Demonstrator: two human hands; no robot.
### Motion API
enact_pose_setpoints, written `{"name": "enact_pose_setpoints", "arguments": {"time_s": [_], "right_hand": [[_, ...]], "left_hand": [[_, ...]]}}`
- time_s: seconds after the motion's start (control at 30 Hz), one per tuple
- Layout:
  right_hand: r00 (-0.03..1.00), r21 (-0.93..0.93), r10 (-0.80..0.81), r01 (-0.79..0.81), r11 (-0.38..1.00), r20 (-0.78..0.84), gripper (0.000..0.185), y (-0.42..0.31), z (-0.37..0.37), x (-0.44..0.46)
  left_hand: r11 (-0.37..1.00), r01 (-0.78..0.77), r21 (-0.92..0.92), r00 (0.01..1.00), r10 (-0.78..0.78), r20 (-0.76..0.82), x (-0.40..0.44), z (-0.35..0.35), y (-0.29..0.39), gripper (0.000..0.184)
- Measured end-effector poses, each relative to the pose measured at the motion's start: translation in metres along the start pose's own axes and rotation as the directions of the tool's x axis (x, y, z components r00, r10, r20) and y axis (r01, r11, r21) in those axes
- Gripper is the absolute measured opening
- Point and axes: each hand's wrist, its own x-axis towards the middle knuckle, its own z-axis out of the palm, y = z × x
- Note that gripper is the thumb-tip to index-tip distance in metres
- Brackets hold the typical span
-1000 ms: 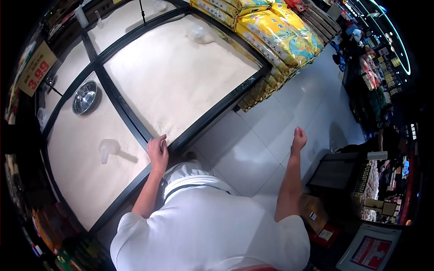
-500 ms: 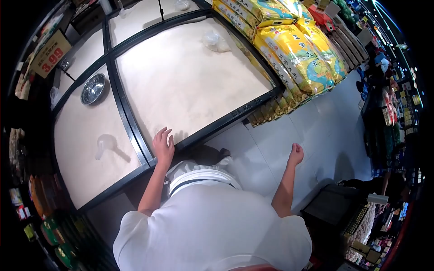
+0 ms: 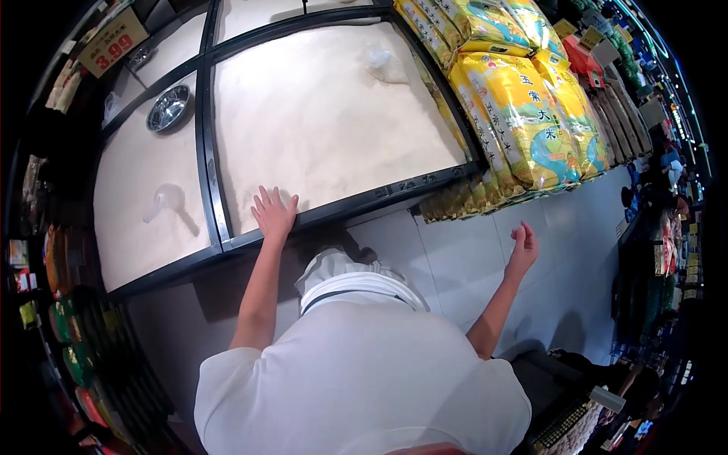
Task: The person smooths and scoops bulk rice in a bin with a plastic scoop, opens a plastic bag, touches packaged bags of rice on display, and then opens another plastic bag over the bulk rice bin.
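Observation:
My left hand is open, fingers spread, over the near left corner of a large bin of white grain, close to its black frame. Nothing shows in it. My right hand hangs in the air above the tiled floor, right of the bin, with its fingers curled together; whether it holds anything small is hidden. A clear scoop lies on the grain in the left compartment, and a metal bowl sits farther back there. Toward the back right of the large bin rests a clear plastic item.
Yellow printed sacks are stacked against the bin's right side. A price sign stands at the back left. Green packages are at the lower left. Pale floor tiles lie between the bin and a dark cart-like object at the lower right.
The view has turned, shifting the sacks rightward. My left hand has gone from the frame's corner to over the large bin's grain, its fingers spreading. My right hand's fingers have loosened slightly.

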Motion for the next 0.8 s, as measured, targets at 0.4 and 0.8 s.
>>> {"name": "enact_pose_setpoints", "arguments": {"time_s": [0.4, 0.8], "right_hand": [[0.437, 0.72, -0.895, -0.651, -0.242, 0.094, 0.047, -0.328, 0.092, 0.001], [0.196, 0.447, -0.98, -0.878, -0.168, 0.018, 0.039, -0.378, 0.117, -0.011]], "left_hand": [[0.997, 0.068, -0.023, 0.994, -0.066, 0.092, 0.002, -0.013, 0.012, 0.061], [0.997, 0.056, -0.058, 0.998, -0.058, -0.026, 0.002, -0.011, 0.01, 0.049]]}}
